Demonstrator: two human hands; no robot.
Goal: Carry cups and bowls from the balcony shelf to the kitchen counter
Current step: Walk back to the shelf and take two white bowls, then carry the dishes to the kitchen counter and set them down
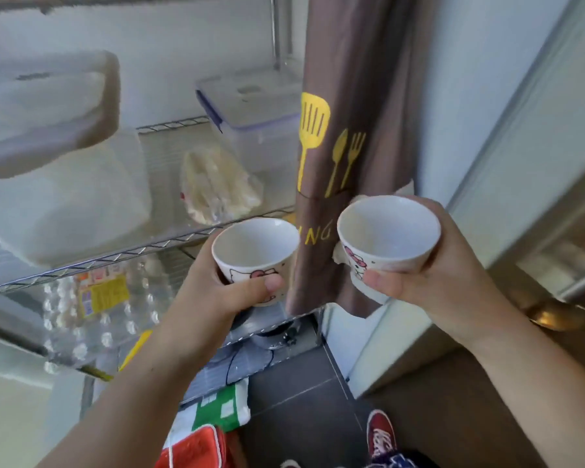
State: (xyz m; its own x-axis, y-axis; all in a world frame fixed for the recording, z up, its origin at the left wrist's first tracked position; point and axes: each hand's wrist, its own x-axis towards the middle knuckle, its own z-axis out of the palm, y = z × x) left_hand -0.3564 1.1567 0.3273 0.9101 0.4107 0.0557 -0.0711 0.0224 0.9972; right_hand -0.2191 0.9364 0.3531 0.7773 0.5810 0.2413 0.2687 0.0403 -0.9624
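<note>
Two white cartoon-printed cups, both upright and held in the air. We grip the left cup [255,251] in our left hand [217,292], thumb pressed on its front, fingers wrapped behind; our right hand [429,275] clasps the right cup [387,238] likewise. Between the cups hangs a brown curtain [345,113]. Behind stands a wire shelf [115,255] bearing plastic containers [250,106], above a dark tiled floor [304,417].

**Domestic storage area adjoining a kitchen**

Premises present as a private home. A wire shelf rack [122,255] carries lidded plastic food containers [250,113], a bagged foodstuff [217,184] and a clear egg carton [92,315]. A brown curtain [352,96] printed with yellow kitchen utensils hangs beside it. Flooring is dark tile [301,417].
</note>
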